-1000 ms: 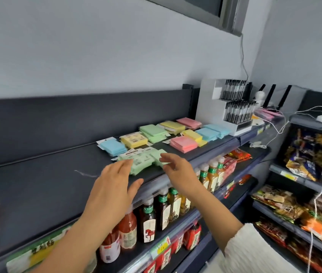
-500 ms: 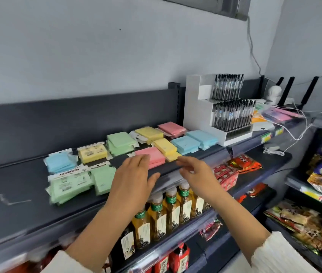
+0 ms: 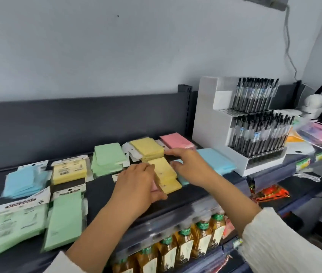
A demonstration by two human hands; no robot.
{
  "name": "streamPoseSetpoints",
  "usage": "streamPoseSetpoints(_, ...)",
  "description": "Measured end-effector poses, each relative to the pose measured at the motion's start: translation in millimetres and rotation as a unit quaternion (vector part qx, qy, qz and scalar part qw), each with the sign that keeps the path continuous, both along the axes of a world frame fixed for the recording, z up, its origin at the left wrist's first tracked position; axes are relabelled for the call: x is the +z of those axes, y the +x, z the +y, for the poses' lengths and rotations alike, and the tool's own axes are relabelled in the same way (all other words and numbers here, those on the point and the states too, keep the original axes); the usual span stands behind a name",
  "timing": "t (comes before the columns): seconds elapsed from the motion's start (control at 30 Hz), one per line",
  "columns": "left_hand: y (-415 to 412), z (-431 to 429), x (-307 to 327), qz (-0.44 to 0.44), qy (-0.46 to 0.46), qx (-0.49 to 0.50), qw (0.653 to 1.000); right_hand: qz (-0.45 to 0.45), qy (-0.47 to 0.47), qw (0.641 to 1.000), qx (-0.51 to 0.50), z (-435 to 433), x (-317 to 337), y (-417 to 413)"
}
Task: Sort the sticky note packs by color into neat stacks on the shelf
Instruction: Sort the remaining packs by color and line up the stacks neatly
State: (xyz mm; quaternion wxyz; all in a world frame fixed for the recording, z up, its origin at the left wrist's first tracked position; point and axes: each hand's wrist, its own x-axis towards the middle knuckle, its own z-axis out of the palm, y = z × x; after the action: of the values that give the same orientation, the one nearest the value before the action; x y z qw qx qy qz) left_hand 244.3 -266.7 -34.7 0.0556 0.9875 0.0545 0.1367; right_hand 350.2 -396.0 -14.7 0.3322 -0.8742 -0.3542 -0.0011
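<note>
Sticky note packs lie in groups on the dark shelf (image 3: 101, 194). At the left are blue packs (image 3: 26, 180), a labelled yellow pack (image 3: 69, 171) and two green groups (image 3: 14, 229) (image 3: 65, 219). Further back lie a green stack (image 3: 109, 156), a yellow stack (image 3: 148, 148) and a pink pack (image 3: 176, 140). A front yellow stack (image 3: 164, 174) sits beside more blue packs (image 3: 217, 160). My left hand (image 3: 136, 186) covers a pink stack (image 3: 153, 187), with fingers on top and thumb at its near edge. My right hand (image 3: 191, 164) reaches with straight fingers over the yellow and blue packs.
A white pen display (image 3: 241, 123) full of black pens stands right of the packs. Cables and loose items (image 3: 318, 134) lie beyond it. Below the shelf edge stand bottles with green caps (image 3: 183, 245) and red snack bags (image 3: 270, 192).
Both hands left the green packs at the front left and moved right. My left hand now grips the pink stack; my right hand reaches over the yellow and blue packs.
</note>
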Motion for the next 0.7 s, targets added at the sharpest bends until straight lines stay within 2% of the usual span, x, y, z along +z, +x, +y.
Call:
streamPoseSetpoints(0.23,29.8,-3.7,-1.2,0.056,0.023,0.018,0.998,0.011,-0.146,0.984,0.105,38.9,0.9,52.9)
streamPoseSetpoints(0.4,32.5,-5.8,-0.5,0.072,0.016,0.041,0.996,0.036,-0.256,0.949,0.179,52.6,4.7,69.7)
streamPoseSetpoints(0.7,33.6,-26.5,4.9,0.078,0.059,0.156,0.983,0.007,-0.365,0.888,0.280,53.8,21.2,73.7)
